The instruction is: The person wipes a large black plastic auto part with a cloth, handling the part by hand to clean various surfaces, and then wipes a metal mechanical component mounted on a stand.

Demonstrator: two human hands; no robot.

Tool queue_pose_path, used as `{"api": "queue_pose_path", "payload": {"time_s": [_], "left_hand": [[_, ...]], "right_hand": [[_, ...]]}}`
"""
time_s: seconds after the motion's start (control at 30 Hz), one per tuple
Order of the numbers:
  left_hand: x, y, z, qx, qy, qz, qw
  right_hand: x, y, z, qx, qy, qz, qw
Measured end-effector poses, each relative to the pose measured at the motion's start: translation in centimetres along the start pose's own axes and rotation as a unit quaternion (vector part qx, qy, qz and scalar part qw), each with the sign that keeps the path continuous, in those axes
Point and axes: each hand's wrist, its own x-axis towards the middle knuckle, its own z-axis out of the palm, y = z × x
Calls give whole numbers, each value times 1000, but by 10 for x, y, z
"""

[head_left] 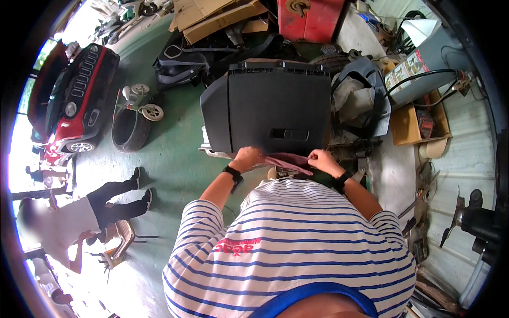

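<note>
A dull pink cloth (pixel 289 161) stretches between my two hands, low in front of my body. My left hand (pixel 246 158) is closed on its left part, and my right hand (pixel 321 160) pinches the right end. Just beyond the cloth is a black plastic panel (pixel 273 106) with a recessed handle, resembling a glove box, its lower edge close to my fingers. What lies beneath the cloth is mostly hidden.
At left are a person (pixel 63 228) on a seat, a red-and-black toy car (pixel 79 106), a tyre (pixel 127 140) and a small wheeled scooter (pixel 148 110). Cardboard (pixel 212 16), a red container (pixel 305 16), a grey cylinder (pixel 419 61) and a box (pixel 405 130) stand behind and right.
</note>
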Motion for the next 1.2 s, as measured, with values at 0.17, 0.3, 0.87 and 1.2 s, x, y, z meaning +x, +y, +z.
{"api": "queue_pose_path", "payload": {"time_s": [0.17, 0.3, 0.87, 1.2], "left_hand": [[26, 5, -68, -73, 121, -19, 990], [72, 19, -154, -109, 312, 16, 944], [150, 59, -111, 169, 427, 71, 886], [152, 61, -106, 150, 429, 45, 890]], "right_hand": [[33, -35, -57, 84, 23, -8, 996], [86, -59, -127, 125, 147, -117, 974], [129, -52, -73, -423, 234, -263, 835], [129, -55, -68, -421, 253, -252, 834]]}}
